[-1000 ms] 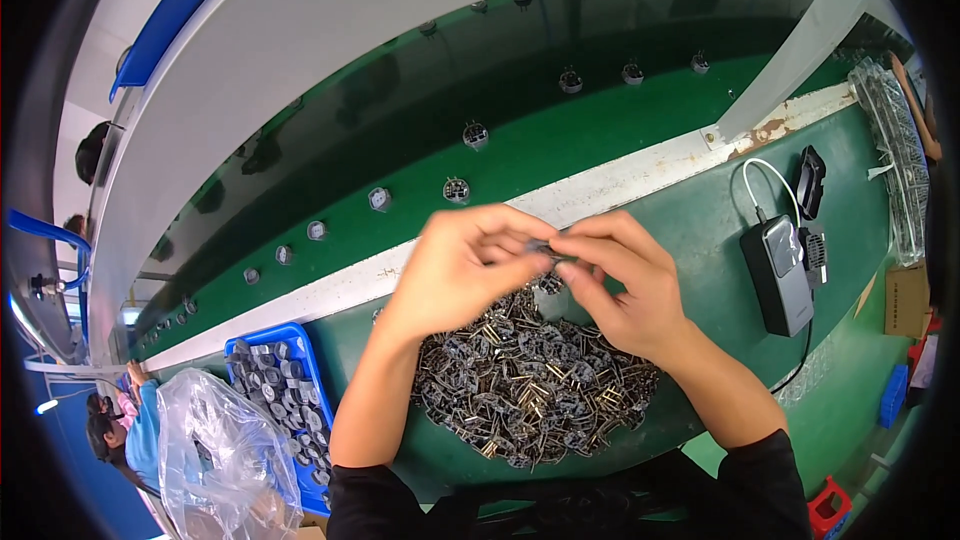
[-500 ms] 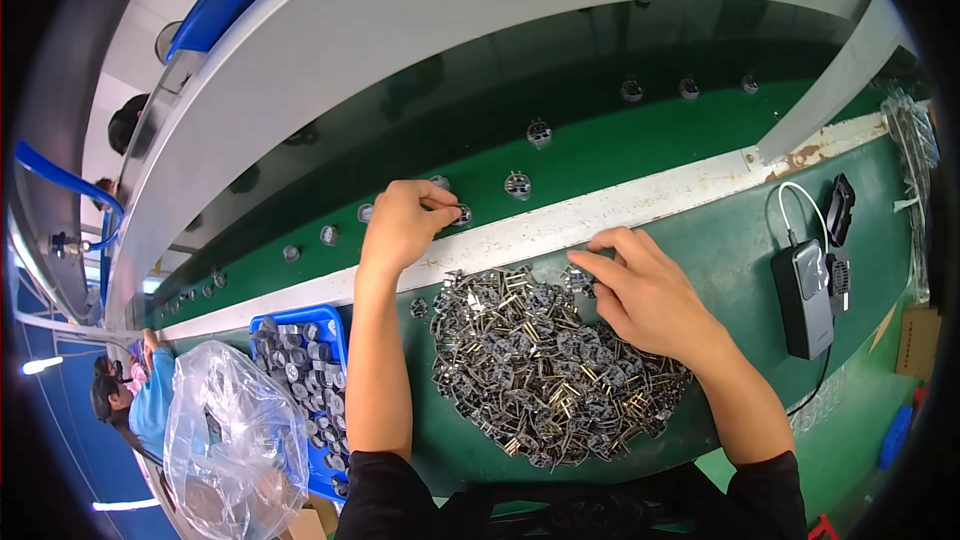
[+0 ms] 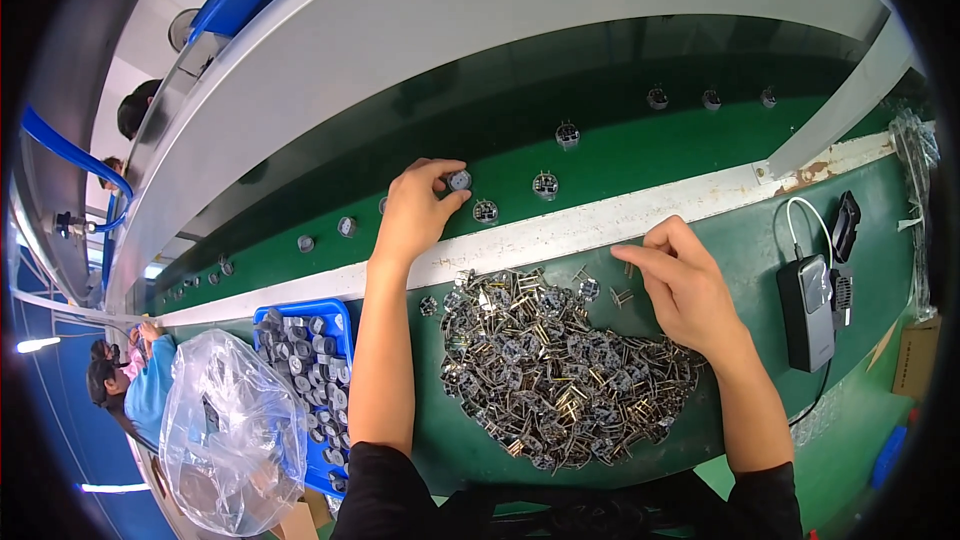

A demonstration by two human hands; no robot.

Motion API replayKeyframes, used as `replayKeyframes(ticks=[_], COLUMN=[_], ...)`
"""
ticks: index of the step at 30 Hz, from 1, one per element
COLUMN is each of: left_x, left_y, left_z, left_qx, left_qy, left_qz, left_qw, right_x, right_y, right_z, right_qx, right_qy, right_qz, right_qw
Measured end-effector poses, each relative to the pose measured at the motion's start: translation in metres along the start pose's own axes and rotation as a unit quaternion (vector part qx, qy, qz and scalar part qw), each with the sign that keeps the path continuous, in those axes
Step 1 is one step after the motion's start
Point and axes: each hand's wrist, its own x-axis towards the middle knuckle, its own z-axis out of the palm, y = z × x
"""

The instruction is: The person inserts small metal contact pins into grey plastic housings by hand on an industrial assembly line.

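My left hand (image 3: 413,212) reaches over the white ledge to the green strip, thumb and forefinger closed around a round grey cap (image 3: 459,180). Just right of those fingers sits a round part with a dark, pinned top (image 3: 485,211). My right hand (image 3: 690,285) hovers beyond the pile's right edge, its thumb and forefinger pinched together. Small metal pins show at their tips, but the rest of that piece is hidden. Below them a small pinned piece (image 3: 622,297) lies on the green table. A large heap of small metal-pinned parts (image 3: 570,370) lies between my forearms.
Several round parts (image 3: 545,185) stand spaced along the strip behind the white ledge (image 3: 620,225). At left are a blue tray (image 3: 347,325) of grey caps and a clear plastic bag (image 3: 230,440). A black-and-grey device (image 3: 806,310) with a cable lies right. Another person (image 3: 150,390) sits far left.
My left hand has left the pinned part and taken hold of the grey cap behind it. My right hand has moved right, off the heap, its fingers now pinched. Parts on the strip have shifted right.
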Motion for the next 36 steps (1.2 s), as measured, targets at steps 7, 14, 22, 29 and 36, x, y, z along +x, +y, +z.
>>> replayKeyframes(ticks=[7, 14, 22, 29, 36], left_x=[-0.007, -0.017, -0.025, -0.037, -0.045], left_y=[0.038, 0.060, 0.076, 0.101, 0.112], left_z=[-0.012, -0.021, 0.000, 0.017, 0.028], left_qx=[-0.267, -0.499, -0.576, -0.557, -0.496], left_qy=[0.016, -0.116, -0.180, -0.234, -0.264], left_qz=[-0.036, -0.075, -0.062, -0.035, -0.009], left_qw=[0.963, 0.855, 0.795, 0.796, 0.827], right_x=[-0.004, 0.000, -0.001, -0.003, -0.002], right_y=[0.007, 0.006, 0.003, -0.008, -0.016], right_z=[-0.001, 0.003, -0.001, 0.001, 0.003], right_qx=[-0.008, -0.102, 0.048, 0.142, 0.085], right_qy=[-0.038, 0.035, 0.091, 0.157, 0.156], right_qz=[0.002, -0.069, 0.017, 0.001, -0.045], right_qw=[0.999, 0.992, 0.995, 0.977, 0.983])
